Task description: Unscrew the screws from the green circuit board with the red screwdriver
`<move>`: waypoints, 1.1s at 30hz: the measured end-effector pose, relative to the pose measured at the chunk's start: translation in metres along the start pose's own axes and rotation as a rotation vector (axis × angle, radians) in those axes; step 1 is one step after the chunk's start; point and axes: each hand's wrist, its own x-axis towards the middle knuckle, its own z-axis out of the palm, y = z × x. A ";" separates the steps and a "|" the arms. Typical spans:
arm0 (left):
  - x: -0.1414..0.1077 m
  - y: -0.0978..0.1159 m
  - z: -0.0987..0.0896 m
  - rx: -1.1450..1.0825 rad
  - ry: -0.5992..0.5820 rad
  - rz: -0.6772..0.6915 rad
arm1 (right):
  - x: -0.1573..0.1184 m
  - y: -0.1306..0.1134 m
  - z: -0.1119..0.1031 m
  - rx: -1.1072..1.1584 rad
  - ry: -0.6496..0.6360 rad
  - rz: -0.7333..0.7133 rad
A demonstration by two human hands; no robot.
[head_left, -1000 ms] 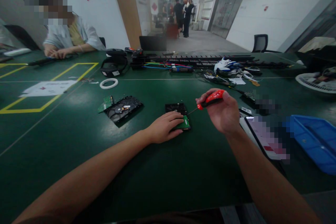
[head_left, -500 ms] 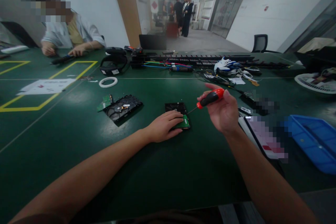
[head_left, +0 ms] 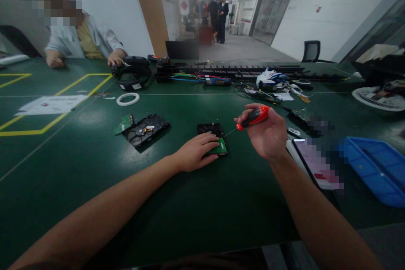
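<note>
A hard drive (head_left: 209, 128) with a green circuit board (head_left: 222, 147) lies flat on the green table. My left hand (head_left: 201, 150) holds it, fingers across its top and thumb along the near edge, hiding part of the board. In my right hand (head_left: 267, 133) is a red and black screwdriver (head_left: 255, 117), gripped by the handle. Its thin shaft slants down to the left, the tip at the right edge of the drive by the board. Whether the tip sits in a screw is too small to tell.
To the left lie a second hard drive (head_left: 147, 130), a loose green board (head_left: 124, 125) and a white tape ring (head_left: 128, 99). On the right are a phone-like screen (head_left: 311, 162), a blue bin (head_left: 376, 168) and another drive (head_left: 300, 117). A person (head_left: 85, 38) sits across the table.
My hands, the drive and the screwdriver keep nearly the same positions; the view shifts slightly. Across the table, the seated person's hand has moved toward the black headset-like item.
</note>
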 end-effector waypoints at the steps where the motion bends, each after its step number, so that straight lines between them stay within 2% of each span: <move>1: 0.000 0.000 0.000 0.002 0.000 0.001 | 0.000 0.000 0.000 0.001 0.000 -0.003; 18: 0.001 0.002 -0.003 0.022 -0.017 0.001 | -0.001 -0.003 -0.001 -0.053 0.000 -0.015; 28: 0.000 0.000 -0.001 0.012 -0.005 0.005 | -0.002 -0.003 -0.001 0.057 -0.064 0.012; 33: 0.000 -0.001 0.000 0.025 -0.001 0.015 | -0.001 -0.002 -0.001 0.051 -0.031 0.009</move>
